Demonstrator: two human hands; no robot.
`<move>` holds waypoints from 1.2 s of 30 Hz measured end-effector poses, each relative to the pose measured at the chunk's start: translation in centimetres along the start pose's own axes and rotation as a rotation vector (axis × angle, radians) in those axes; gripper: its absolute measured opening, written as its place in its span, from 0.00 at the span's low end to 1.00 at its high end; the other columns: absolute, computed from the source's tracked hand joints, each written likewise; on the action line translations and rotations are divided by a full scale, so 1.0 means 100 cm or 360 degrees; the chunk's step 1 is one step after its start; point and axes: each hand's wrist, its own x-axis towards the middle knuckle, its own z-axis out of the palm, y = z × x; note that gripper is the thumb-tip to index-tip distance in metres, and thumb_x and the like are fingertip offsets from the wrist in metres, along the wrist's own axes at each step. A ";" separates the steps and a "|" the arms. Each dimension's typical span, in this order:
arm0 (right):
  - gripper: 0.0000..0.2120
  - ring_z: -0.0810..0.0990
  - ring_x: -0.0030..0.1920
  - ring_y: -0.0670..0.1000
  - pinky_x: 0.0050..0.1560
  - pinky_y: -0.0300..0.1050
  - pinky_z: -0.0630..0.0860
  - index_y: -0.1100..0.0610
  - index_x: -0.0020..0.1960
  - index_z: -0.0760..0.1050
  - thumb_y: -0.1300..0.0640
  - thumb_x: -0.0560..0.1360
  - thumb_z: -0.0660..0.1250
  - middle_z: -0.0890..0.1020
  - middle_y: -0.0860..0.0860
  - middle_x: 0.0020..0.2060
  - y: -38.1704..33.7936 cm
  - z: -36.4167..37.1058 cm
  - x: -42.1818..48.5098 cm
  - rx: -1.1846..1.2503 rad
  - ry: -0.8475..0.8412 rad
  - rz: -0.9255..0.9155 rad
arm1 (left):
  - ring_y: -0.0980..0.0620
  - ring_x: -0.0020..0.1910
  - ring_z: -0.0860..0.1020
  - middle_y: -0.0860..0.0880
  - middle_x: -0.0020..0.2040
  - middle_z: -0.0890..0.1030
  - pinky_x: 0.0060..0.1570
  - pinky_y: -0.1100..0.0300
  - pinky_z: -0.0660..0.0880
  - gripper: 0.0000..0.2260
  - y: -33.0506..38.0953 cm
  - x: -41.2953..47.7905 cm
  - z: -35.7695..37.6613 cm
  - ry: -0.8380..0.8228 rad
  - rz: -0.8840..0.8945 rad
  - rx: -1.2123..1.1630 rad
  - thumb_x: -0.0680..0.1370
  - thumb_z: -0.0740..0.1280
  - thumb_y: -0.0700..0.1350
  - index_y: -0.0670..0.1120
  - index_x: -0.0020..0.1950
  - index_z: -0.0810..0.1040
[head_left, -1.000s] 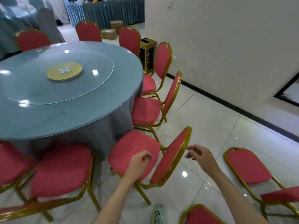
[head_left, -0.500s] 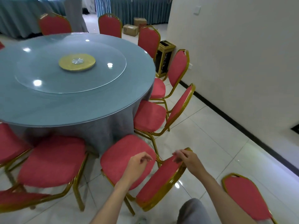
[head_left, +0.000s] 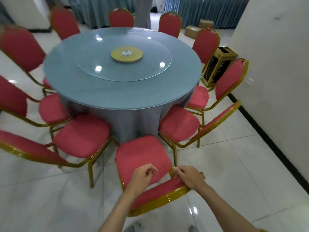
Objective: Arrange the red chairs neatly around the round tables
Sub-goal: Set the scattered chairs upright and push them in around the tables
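Observation:
A round table (head_left: 107, 91) with a grey-blue cloth and a glass turntable stands ahead, ringed by several red chairs with gold frames. The nearest red chair (head_left: 142, 154) faces the table right in front of me, its seat edge close to the cloth. My right hand (head_left: 190, 177) grips the top right of its backrest. My left hand (head_left: 142, 177) hovers over the backrest with fingers loosely curled and holds nothing.
A white wall (head_left: 275, 72) with a dark skirting runs along the right. A gold-trimmed bin (head_left: 217, 67) stands by the wall behind the right-hand chairs. Cardboard boxes (head_left: 194, 30) and draped tables lie at the back. Shiny white tile floor surrounds me.
The view has swung left to face the table squarely. The nearest chair has turned from side-on to facing the table, and my right hand has closed on its backrest.

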 end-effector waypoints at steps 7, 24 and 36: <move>0.22 0.81 0.37 0.45 0.46 0.52 0.81 0.49 0.45 0.75 0.40 0.85 0.49 0.81 0.46 0.35 0.035 0.020 -0.007 -0.0101 0.0115 -0.0229 | 0.59 0.46 0.83 0.55 0.45 0.86 0.54 0.52 0.81 0.15 0.003 -0.049 0.033 0.0241 -0.0435 -0.0135 0.80 0.64 0.34 0.53 0.48 0.84; 0.32 0.80 0.32 0.44 0.39 0.49 0.79 0.46 0.38 0.79 0.33 0.84 0.44 0.80 0.45 0.28 0.036 0.022 -0.002 0.0096 0.0424 -0.0460 | 0.55 0.24 0.70 0.55 0.26 0.71 0.23 0.63 0.63 0.13 0.016 -0.067 0.068 0.0792 -0.0303 0.0488 0.84 0.58 0.41 0.54 0.44 0.75; 0.33 0.79 0.30 0.47 0.33 0.51 0.76 0.50 0.35 0.77 0.34 0.84 0.45 0.78 0.48 0.26 0.003 0.017 0.058 0.0154 0.0526 -0.0369 | 0.54 0.24 0.70 0.54 0.26 0.70 0.22 0.65 0.60 0.11 0.001 -0.010 0.021 0.0846 -0.0193 0.0565 0.81 0.56 0.45 0.53 0.42 0.74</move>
